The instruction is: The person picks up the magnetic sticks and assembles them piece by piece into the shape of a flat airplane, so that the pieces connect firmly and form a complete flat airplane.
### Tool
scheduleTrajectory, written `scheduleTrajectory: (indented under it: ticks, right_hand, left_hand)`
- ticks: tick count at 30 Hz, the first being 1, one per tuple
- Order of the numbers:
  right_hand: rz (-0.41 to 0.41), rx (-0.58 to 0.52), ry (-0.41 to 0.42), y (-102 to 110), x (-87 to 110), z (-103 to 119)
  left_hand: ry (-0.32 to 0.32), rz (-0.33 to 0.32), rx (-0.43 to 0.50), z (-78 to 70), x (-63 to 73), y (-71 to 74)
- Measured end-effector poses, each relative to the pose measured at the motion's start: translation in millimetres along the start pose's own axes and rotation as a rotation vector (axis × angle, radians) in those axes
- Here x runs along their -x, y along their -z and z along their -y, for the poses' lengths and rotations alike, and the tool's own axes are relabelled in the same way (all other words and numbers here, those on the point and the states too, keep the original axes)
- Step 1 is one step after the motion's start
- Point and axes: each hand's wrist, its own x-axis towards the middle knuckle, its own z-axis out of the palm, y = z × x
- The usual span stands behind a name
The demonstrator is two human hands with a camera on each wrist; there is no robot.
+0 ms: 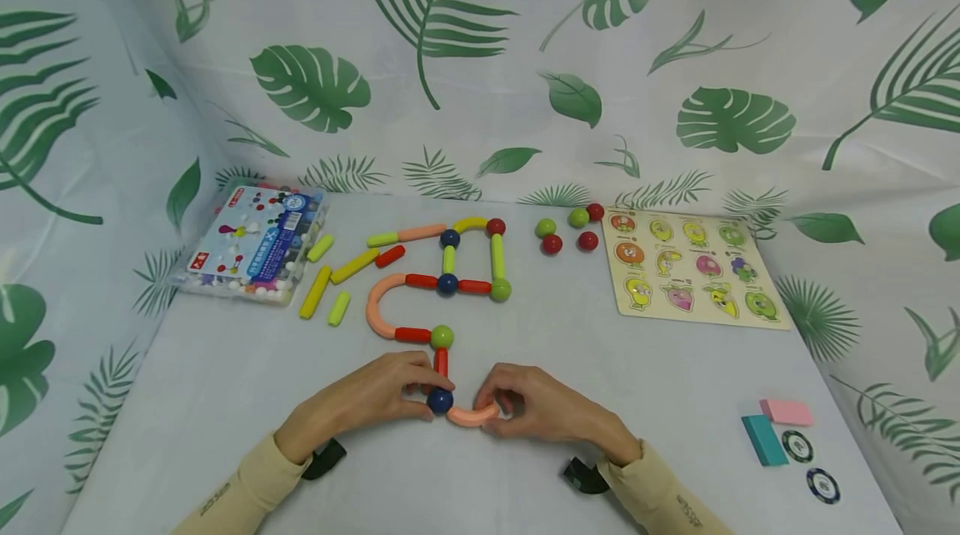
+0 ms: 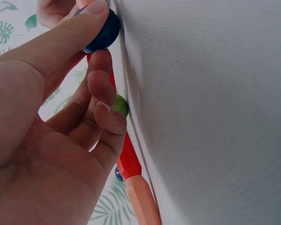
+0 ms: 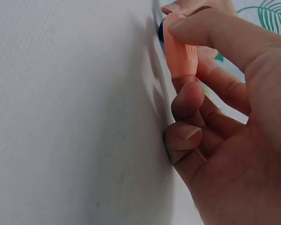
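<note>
My left hand (image 1: 386, 389) pinches a dark blue ball (image 1: 440, 401) between thumb and fingers at the near end of a chain of rods and balls. A curved peach rod (image 1: 472, 416) meets that ball on its right side, its other end pinched by my right hand (image 1: 536, 403). In the right wrist view the thumb lies along the peach rod (image 3: 180, 51). From the blue ball a short red rod (image 1: 441, 362) runs up to a green ball (image 1: 442, 337). Beyond it the chain bends through red rods and a larger peach curve (image 1: 381, 306) to another blue ball (image 1: 447, 284).
A closed loop with a yellow curved rod (image 1: 471, 223) tops the chain. Loose yellow rods (image 1: 316, 292) and a clear plastic box (image 1: 251, 242) are at left. Several red and green balls (image 1: 552, 244), a fruit board (image 1: 697, 268), blocks (image 1: 764, 440) and round chips (image 1: 823, 486) lie rightward.
</note>
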Motion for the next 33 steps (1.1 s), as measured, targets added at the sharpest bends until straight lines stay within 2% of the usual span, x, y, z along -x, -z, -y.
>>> scheduleTrajectory:
  ticks: [4,18,22,27,33]
  right_hand:
    - [-0.020,0.019,0.016,-0.3,-0.4,-2.7]
    - [0.028,-0.011,-0.010,-2.0,-0.9,1.5]
    - [0.010,-0.016,-0.011,-1.2,0.0,1.3]
    - [-0.079,-0.005,-0.015,8.8,1.1,-6.7]
    - [-0.297,-0.001,-0.036,39.1,3.1,-28.1]
  left_hand:
    - [-0.010,-0.005,-0.007,0.4,0.4,-0.3]
    - [-0.013,0.002,-0.006,1.3,0.2,-1.1]
    - [-0.003,0.006,-0.009,0.8,0.6,-1.4]
    - [-0.002,0.005,-0.019,-1.3,0.8,0.1]
    - [0.007,0.012,-0.026,-2.9,0.7,1.0]
